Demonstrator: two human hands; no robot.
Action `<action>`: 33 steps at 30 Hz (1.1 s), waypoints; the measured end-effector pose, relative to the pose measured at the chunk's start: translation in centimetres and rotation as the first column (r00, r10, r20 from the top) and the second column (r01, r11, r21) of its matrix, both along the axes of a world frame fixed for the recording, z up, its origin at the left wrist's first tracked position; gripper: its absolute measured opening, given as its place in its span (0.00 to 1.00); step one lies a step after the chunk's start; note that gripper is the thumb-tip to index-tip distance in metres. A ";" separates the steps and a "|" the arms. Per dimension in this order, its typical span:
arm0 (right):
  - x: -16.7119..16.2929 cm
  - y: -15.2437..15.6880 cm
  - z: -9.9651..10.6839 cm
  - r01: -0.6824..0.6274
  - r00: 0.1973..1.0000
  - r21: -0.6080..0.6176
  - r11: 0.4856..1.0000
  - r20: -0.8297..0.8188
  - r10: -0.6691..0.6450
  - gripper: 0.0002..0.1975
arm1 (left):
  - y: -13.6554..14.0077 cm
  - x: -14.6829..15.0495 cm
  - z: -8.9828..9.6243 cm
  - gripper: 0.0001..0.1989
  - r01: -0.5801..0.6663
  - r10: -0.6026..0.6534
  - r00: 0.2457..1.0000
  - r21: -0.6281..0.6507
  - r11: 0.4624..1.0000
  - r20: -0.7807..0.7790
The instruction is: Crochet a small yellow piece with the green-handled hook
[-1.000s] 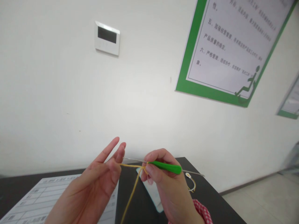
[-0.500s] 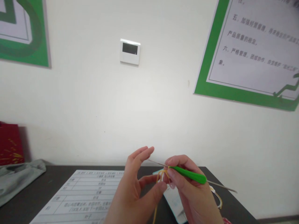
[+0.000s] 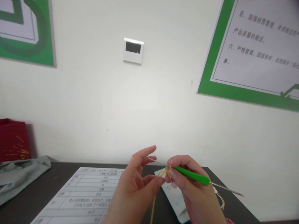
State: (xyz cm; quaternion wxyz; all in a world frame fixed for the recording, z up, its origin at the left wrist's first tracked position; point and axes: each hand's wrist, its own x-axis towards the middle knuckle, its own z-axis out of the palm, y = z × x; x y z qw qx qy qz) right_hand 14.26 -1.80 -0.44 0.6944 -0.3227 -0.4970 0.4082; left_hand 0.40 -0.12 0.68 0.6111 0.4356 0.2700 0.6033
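Observation:
My right hand point(image 3: 191, 183) is closed around a crochet hook point(image 3: 192, 176) with a green handle and thin metal ends. The hook's left shaft points at the fingers of my left hand point(image 3: 137, 186). Yellow yarn point(image 3: 163, 173) loops between the two hands, and a strand hangs down below my left thumb. My left thumb and index finger pinch the yarn, while the other fingers are raised. How the yarn sits on the hook is partly hidden by my right fingertips.
A printed sheet point(image 3: 77, 199) lies on the dark table point(image 3: 63, 174) at left. Beneath my hands is a white and teal packet point(image 3: 174, 199). White and yellow cord point(image 3: 220, 200) lies at right. A grey cloth point(image 3: 30, 174) and red bag point(image 3: 15, 140) are far left, against the wall.
My left thumb and index finger have come together on the yarn, and a left finger has bent down near the hook's tip. The whole view has shifted slightly.

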 end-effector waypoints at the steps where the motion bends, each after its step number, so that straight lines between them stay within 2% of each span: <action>1: -0.1 -0.1 0.1 0.004 1.000 -0.001 1.000 -0.001 -0.004 0.06 | 0.0 -0.1 0.1 0.25 -0.014 0.014 1.000 -0.006 1.000 -0.010; 9: -0.3 -0.1 0.4 0.016 1.000 -0.019 1.000 0.001 -0.015 0.06 | 0.4 -0.7 0.3 0.24 -0.065 0.066 0.997 0.021 0.998 -0.051; 14: -0.4 0.2 0.3 0.010 1.000 -0.046 0.999 -0.001 -0.010 0.07 | 0.3 -0.5 0.1 0.21 -0.173 0.187 0.975 0.120 0.978 -0.123; 16: -0.4 0.3 0.1 0.007 1.000 -0.049 0.999 0.001 -0.007 0.07 | 0.7 -0.5 -0.3 0.19 -0.177 0.197 0.972 0.153 0.972 -0.130; 19: -0.2 0.4 -0.1 0.014 1.000 -0.040 0.999 0.001 -0.014 0.07 | 1.6 -0.8 -1.0 0.23 -0.063 0.086 0.983 0.147 0.987 -0.160; 21: 0.0 0.4 -0.2 0.020 1.000 -0.030 0.999 0.001 -0.020 0.07 | 2.1 -1.2 -1.2 0.28 0.082 -0.064 0.978 0.086 0.993 -0.200; 23: 0.1 0.3 -0.2 0.029 1.000 -0.023 0.999 0.002 -0.029 0.07 | 2.3 -1.5 -1.0 0.31 0.131 -0.125 0.974 0.021 0.991 -0.191; 29: 0.2 0.0 0.2 0.052 0.999 -0.017 0.998 -0.007 -0.053 0.07 | 1.6 -1.8 0.5 0.26 0.114 -0.116 0.987 -0.024 0.993 -0.111; 33: 0.2 0.1 0.2 0.045 0.999 -0.010 0.999 -0.008 -0.046 0.06 | 1.3 -1.6 0.7 0.25 0.056 -0.058 0.995 -0.035 0.998 -0.084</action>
